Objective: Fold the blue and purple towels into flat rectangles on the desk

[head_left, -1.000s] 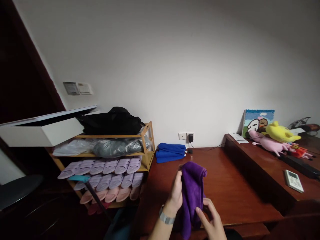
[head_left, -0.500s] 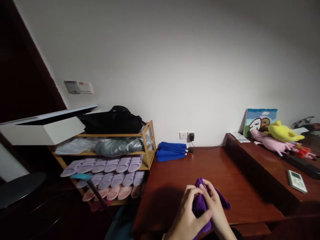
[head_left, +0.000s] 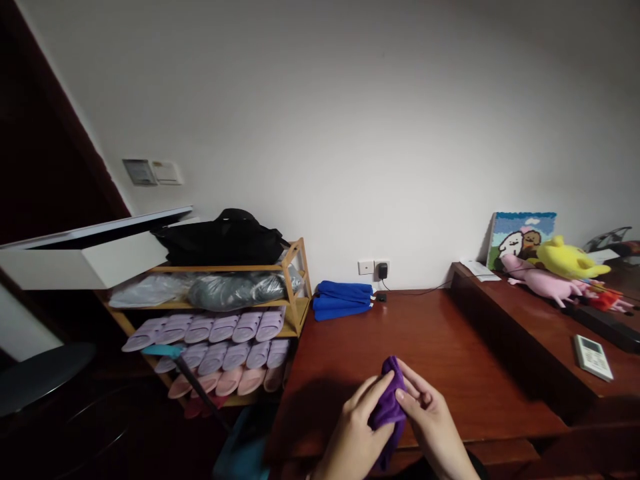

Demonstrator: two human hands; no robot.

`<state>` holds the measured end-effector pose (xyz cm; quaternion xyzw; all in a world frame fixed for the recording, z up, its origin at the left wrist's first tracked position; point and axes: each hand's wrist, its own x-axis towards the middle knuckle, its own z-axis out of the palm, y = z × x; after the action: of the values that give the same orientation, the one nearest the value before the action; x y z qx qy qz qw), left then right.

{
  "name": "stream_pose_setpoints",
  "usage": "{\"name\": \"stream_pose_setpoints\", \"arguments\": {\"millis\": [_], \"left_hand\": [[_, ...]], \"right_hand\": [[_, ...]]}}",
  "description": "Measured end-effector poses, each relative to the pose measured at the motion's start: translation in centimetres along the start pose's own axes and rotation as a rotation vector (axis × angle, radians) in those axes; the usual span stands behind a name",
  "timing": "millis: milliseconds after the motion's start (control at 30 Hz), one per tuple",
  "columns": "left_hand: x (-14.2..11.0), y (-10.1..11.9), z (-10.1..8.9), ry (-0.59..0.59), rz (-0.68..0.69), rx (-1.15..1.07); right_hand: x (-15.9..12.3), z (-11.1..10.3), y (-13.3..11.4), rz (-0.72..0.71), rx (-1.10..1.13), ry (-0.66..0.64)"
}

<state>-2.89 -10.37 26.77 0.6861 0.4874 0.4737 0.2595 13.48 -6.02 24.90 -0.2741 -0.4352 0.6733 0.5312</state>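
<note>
A soft, deep-purple fabric cloth [head_left: 389,404] is held in a bunch between two bare hands at the near edge of a glossy reddish-brown wooden table [head_left: 440,360]; it is gripped on one side by the left hand [head_left: 356,427], whose fingers are curled over its upper part, and it is pinched on the other side by the right hand [head_left: 426,415], whose thumb is pressed on the cloth's face; the cloth's lower end is hung below the fingers, and whether the wood is touched by it cannot be told.

At the table's far left corner, near the wall, folded bright-blue fabric cloths [head_left: 343,300] are laid together, well apart from the hands; just to their right, a black plug-in adapter [head_left: 383,270] is fitted in a white wall socket.

To the left, a light-wood slatted rack [head_left: 297,321] is filled with rows of lilac and pink plastic slippers; a black fabric bag [head_left: 225,241] is set on its top. On the raised reddish-brown ledge at the right, a white remote control with a small screen [head_left: 593,358] is laid near the front; behind it, a yellow plush toy [head_left: 570,259] is rested on a pink plush toy [head_left: 543,283].
</note>
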Motion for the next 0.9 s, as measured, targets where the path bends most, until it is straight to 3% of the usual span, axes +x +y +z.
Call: {"name": "stream_pose_setpoints", "arguments": {"millis": [300,467,667,767,900], "left_hand": [[0.3,2.1,-0.7,-0.127,-0.086,-0.036],[0.3,1.9,0.0,-0.038,-0.109,-0.085],[0.2,0.7,0.6,0.101,-0.191,-0.104],[1.8,0.2,-1.5,0.197,-0.186,-0.163],[4.8,-1.1,-7.0,0.44,-0.184,-0.106]], "right_hand": [[0.4,-0.1,-0.4,-0.077,-0.197,0.122],[-1.1,1.2,-0.1,-0.068,-0.114,0.061],[-1.2,1.4,0.3,-0.141,-0.276,0.22],[-0.6,-0.6,-1.6,-0.157,-0.353,0.255],[-0.1,-5.2,-7.4,-0.243,-0.548,0.35]]}}
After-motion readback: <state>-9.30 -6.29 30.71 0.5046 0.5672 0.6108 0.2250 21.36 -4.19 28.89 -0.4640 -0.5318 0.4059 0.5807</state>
